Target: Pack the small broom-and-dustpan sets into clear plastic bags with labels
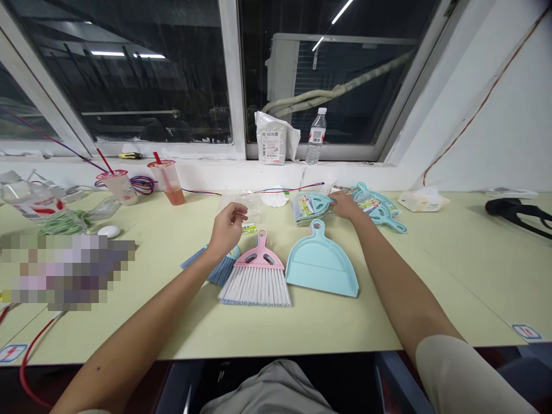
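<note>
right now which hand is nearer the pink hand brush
Left. The left hand is just left of the pink hand brush, near its handle. The right hand is farther off, beyond the light blue dustpan, at a bagged light blue cleaning tool.

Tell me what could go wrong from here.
The right hand is at the wrapped blue set, just behind the light-blue dustpan; pulling the set forward could shove the dustpan. The left hand hovers near the pink brush and might knock it askew. A wide leftward swing could tip the cup of orange drink.
</note>
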The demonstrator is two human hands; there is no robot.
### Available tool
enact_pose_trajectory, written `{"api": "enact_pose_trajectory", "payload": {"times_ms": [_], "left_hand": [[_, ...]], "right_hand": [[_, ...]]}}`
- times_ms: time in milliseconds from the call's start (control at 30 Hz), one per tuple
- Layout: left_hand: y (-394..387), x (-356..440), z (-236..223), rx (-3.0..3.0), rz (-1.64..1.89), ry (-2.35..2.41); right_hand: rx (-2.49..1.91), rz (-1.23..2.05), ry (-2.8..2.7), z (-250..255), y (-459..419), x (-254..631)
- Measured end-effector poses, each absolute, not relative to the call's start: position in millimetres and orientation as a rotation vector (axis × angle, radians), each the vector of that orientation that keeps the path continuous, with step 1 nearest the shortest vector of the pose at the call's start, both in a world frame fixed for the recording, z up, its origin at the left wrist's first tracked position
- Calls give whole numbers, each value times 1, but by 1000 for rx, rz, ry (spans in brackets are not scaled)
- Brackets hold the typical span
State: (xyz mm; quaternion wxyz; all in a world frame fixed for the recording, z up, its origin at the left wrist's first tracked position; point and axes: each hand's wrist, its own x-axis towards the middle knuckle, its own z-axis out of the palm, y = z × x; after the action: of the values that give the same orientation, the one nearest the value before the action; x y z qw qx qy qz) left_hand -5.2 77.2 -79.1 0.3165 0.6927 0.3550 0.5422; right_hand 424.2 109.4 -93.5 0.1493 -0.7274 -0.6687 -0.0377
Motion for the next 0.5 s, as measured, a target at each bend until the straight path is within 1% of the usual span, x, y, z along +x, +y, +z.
{"api": "enact_pose_trajectory", "payload": {"times_ms": [167,333,500], "left_hand": [[77,-5,-79,1840,1414,953],[76,-5,-79,1819,1422,955],[80,-8,-79,1831,1433,972]], "right_hand": [[-2026,40,-1828,-91,105,422],[-1927,76,-1799,-92,104,426],[-1927,81,-1800,-94,108,432]]}}
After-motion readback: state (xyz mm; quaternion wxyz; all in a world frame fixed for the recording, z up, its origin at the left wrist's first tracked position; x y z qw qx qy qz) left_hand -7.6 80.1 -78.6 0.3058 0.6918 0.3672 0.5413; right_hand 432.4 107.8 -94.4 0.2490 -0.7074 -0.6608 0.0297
